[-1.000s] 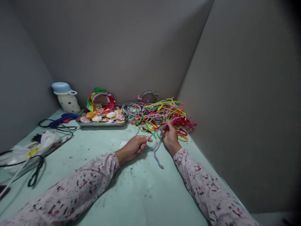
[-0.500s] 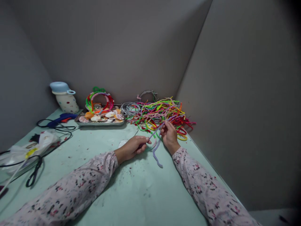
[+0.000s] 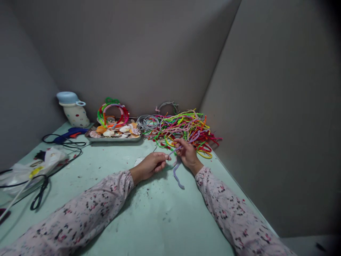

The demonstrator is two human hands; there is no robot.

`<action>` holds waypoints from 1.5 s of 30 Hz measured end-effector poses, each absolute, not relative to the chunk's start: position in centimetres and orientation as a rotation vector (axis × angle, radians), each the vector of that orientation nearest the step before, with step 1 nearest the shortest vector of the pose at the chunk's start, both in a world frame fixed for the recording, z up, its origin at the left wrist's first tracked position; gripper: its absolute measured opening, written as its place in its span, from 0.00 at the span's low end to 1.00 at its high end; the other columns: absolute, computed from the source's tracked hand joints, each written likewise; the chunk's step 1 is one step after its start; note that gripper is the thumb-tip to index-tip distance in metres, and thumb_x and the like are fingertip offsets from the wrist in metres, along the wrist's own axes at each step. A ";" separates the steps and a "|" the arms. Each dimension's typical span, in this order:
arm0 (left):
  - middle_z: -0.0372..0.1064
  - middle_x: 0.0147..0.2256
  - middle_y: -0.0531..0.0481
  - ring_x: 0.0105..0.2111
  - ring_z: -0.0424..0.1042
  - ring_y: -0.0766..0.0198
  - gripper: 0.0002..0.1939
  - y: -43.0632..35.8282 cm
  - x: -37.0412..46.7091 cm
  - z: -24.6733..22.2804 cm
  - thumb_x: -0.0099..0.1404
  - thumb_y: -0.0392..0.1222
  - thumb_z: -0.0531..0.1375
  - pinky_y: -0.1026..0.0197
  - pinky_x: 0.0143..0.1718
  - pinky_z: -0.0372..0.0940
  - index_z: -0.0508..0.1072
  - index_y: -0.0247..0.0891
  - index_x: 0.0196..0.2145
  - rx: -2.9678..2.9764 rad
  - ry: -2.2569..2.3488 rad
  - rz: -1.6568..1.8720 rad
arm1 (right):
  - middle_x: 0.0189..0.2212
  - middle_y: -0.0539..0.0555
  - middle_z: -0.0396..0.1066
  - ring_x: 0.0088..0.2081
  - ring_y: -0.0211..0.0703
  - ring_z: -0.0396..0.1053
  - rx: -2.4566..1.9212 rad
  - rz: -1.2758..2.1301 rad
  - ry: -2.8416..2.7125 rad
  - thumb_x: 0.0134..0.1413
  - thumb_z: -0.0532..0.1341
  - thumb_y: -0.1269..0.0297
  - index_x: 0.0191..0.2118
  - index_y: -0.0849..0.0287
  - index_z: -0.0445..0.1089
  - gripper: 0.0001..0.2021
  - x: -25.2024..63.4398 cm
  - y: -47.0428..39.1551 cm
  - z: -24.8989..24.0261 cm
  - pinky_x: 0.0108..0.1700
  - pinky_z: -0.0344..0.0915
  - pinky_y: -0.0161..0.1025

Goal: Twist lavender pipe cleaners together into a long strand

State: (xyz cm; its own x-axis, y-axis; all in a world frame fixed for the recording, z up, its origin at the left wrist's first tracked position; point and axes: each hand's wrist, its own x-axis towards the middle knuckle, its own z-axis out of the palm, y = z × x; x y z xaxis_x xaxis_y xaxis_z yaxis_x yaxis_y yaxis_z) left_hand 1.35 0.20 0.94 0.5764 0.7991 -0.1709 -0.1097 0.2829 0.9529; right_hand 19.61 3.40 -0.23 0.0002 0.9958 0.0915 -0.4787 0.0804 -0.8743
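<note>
My left hand [image 3: 153,164] is closed, pinching a lavender pipe cleaner [image 3: 175,175] between thumb and fingertips. A strand of it runs up to my right hand [image 3: 187,154], whose bent fingers close around it; its far end points toward the pile behind. The loose tail curls down to the tabletop between both hands. Part of a green and pink fuzzy ring shows beside the left fingertips, mostly hidden by the hands. Just behind my right hand lies a tangled pile of colourful pipe cleaners [image 3: 183,124].
A metal tray [image 3: 117,139] of seashells carries several fuzzy rings [image 3: 100,113]. Left of it stand a spotted bottle [image 3: 76,114] and a blue glue gun [image 3: 64,137] with black cable. A plastic bag [image 3: 52,158] lies at left. Silver wire [image 3: 145,122] is coiled beside the tray. Walls close the back and right.
My right hand's fingertips have moved left and slightly toward me along the lavender pipe cleaner, nearer my left hand. The left hand keeps its pinch, almost unmoved.
</note>
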 end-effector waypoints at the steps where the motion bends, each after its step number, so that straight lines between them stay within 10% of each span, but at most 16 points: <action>1: 0.57 0.15 0.59 0.12 0.47 0.77 0.11 0.2 1.3 0.9 0.58 0.45 0.60 0.68 0.15 0.37 0.69 0.33 0.31 1.125 0.740 0.702 | 0.21 0.46 0.67 0.18 0.30 0.60 -0.773 1.392 -0.967 0.44 0.66 0.54 0.33 0.60 0.74 0.14 19.4 3.1 -0.2 0.17 0.55 0.27; 45: 0.62 0.18 0.55 0.14 0.53 0.74 0.17 0.0 2.1 1.3 0.61 0.51 0.56 0.69 0.16 0.46 0.72 0.32 0.32 1.298 0.966 1.156 | 0.23 0.48 0.69 0.22 0.32 0.64 -0.856 1.248 -1.070 0.45 0.67 0.52 0.28 0.61 0.70 0.15 17.8 3.0 -0.7 0.25 0.58 0.31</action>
State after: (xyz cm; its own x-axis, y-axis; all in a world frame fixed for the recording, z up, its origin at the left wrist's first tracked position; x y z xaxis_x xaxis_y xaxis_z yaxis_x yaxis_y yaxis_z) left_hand 2.11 0.02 1.26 0.1935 0.9770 0.0892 -0.0854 -0.0738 0.9936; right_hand 17.85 3.04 -0.67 -0.0059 0.9876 0.1568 -0.3056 0.1475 -0.9407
